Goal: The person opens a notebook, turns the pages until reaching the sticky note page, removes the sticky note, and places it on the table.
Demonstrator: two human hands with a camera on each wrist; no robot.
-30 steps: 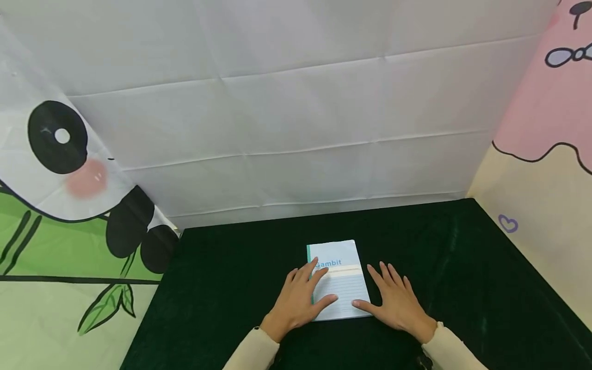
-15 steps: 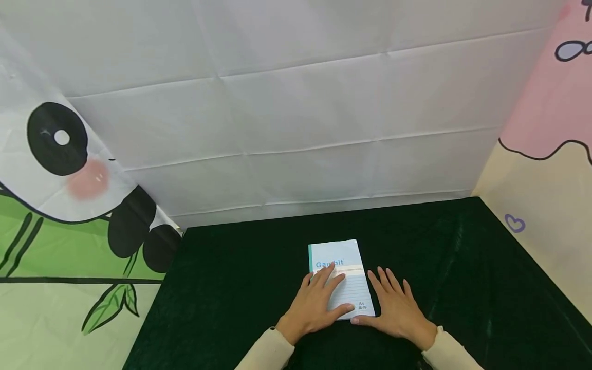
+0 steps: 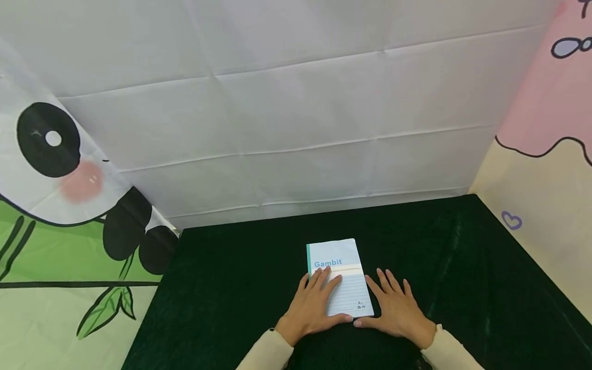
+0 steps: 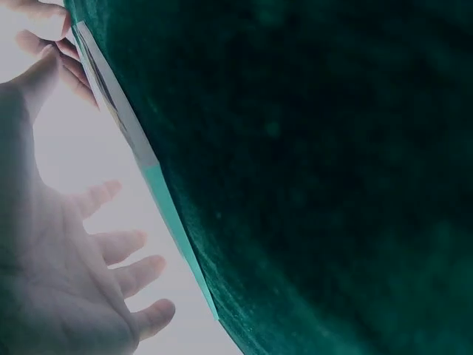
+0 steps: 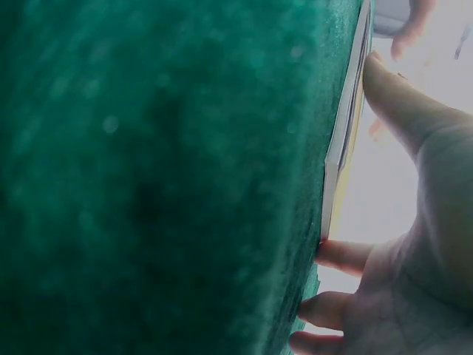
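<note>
A notebook [image 3: 344, 288] with a light blue and white cover, the word "Gambit" and a teal spine lies flat on the dark green cloth. My left hand [image 3: 311, 308] lies over its lower left part, fingers spread, with the thumb by the bottom edge. On the other side, my right hand [image 3: 398, 311] has its fingers spread along the right edge and its thumb near the bottom right corner. In the right wrist view, a finger of the right hand [image 5: 399, 274] meets the notebook's edge [image 5: 336, 170]. The left wrist view shows the teal spine [image 4: 174, 222] beside the left hand [image 4: 59, 259].
Dark green cloth [image 3: 231, 277] covers the table around the notebook. A creased white sheet [image 3: 296, 128] hangs behind it. Printed cartoon panels stand at the left [image 3: 51, 246] and right [image 3: 546, 216].
My left hand has moved right and down over the notebook, its thumb going from the cover to the bottom edge. My right thumb has dropped slightly toward the bottom corner.
</note>
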